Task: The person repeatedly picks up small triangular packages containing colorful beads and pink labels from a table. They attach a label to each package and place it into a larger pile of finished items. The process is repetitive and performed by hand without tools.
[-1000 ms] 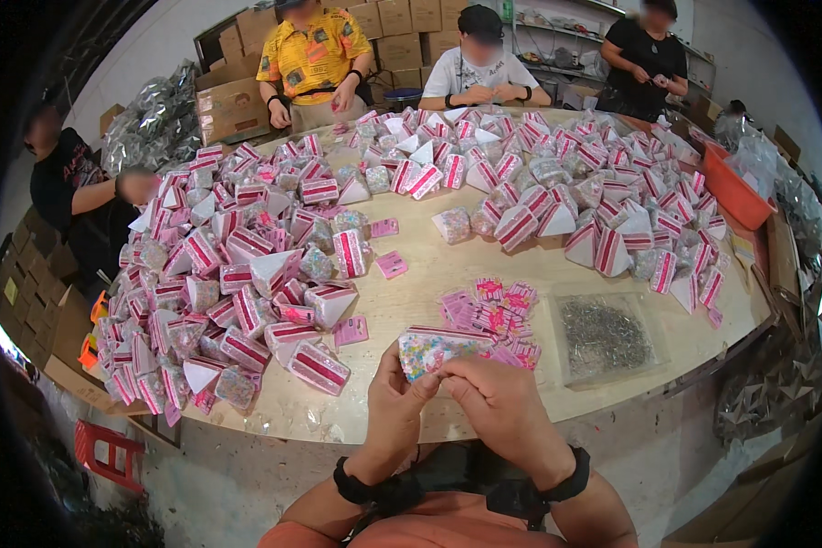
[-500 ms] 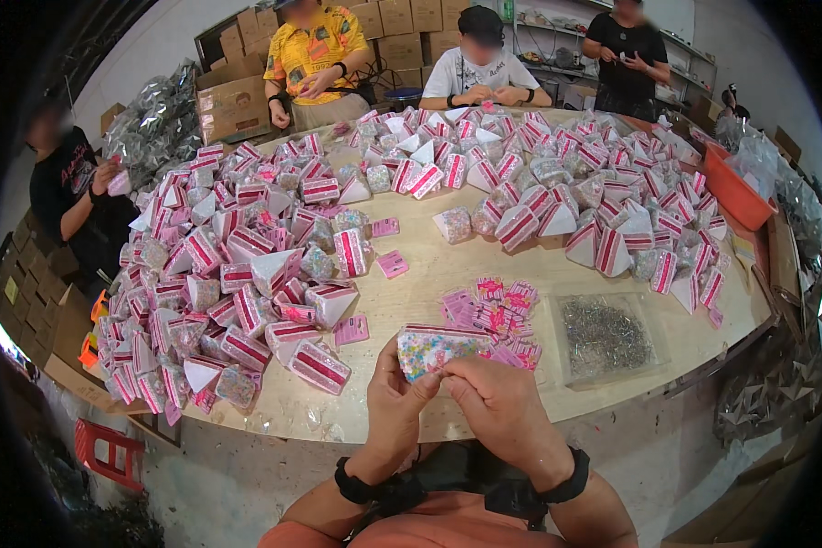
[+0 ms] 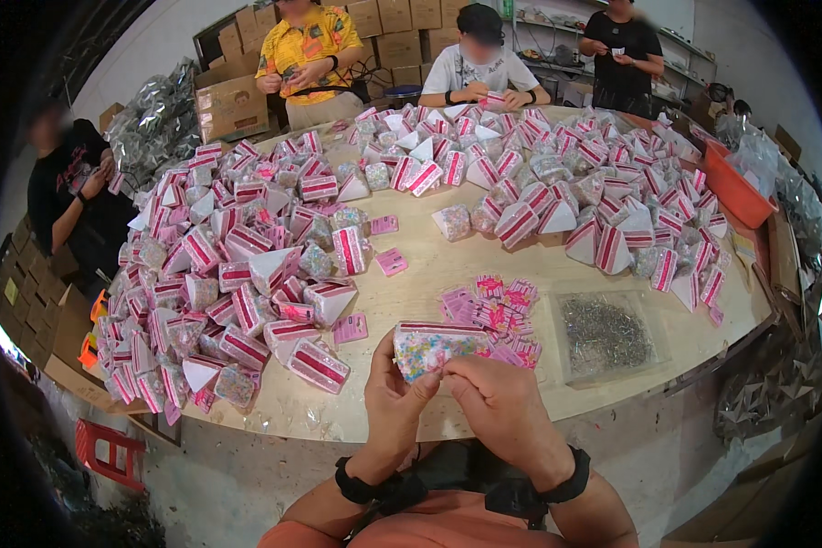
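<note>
In front of me, over the table's near edge, I hold a wedge-shaped toy cake slice with pastel sprinkles on its face and a pink stripe along the top. My left hand is closed around its left side, thumb along the lower edge. My right hand makes a pinch at the slice's lower right edge. What sits between those fingertips is hidden. Just behind the slice lies a pile of pink printed cards. To the right stands a clear shallow tray of small thin metal-looking pieces.
Heaps of similar cake slices cover the left and far sides of the wooden table. An orange tub sits at the far right. A red stool stands at lower left. Several people work around the table.
My hands and the cake slice have barely moved. Across the table, the person in yellow has raised both hands, and the person at left has drawn a pink item closer.
</note>
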### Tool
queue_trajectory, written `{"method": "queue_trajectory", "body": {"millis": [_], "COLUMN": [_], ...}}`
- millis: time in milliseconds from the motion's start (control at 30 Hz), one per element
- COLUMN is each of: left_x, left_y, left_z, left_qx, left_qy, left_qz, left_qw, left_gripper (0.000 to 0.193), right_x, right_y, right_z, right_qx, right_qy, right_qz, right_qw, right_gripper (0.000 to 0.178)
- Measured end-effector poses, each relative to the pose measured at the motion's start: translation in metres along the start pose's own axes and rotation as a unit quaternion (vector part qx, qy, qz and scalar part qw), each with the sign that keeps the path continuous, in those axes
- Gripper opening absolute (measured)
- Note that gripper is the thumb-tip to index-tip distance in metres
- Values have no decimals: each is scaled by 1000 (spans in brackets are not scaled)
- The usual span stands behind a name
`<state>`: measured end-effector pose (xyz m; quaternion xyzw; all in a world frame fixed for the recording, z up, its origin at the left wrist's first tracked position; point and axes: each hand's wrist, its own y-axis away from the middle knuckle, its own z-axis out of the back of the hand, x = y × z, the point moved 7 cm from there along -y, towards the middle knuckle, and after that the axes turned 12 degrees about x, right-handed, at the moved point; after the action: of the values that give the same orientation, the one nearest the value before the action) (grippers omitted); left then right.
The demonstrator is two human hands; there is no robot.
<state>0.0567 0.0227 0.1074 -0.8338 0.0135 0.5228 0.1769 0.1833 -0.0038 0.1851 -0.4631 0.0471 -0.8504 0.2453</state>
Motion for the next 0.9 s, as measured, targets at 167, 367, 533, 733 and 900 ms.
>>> {"method": "queue_trajectory", "body": {"millis": [167, 367, 533, 733, 900], "left_x": [-2, -7, -16, -16, -12], "left_y": [0, 0, 3, 2, 2], "left_z": [-1, 0, 2, -2, -1], "left_qx": [2, 0, -9, 2, -5], "left_qy": [-4, -61, -162, -127, -132], "left_qz": [-3, -50, -116, -105, -106], "left_qw": [1000, 997, 980, 986, 986], "left_gripper": [70, 71, 75, 77, 78], "right_x": [-2, -2, 3, -4, -5], "right_y": [0, 0, -1, -1, -1], "right_z": [-1, -1, -5, -2, -1], "right_qx": [2, -5, -34, -10, -16], "right_qy": [-18, -11, 40, -15, -19], "right_qz": [-10, -7, 37, -11, -9], "right_qw": [1000, 1000, 998, 1000, 1000], "right_gripper": [14, 14, 11, 15, 13]}}
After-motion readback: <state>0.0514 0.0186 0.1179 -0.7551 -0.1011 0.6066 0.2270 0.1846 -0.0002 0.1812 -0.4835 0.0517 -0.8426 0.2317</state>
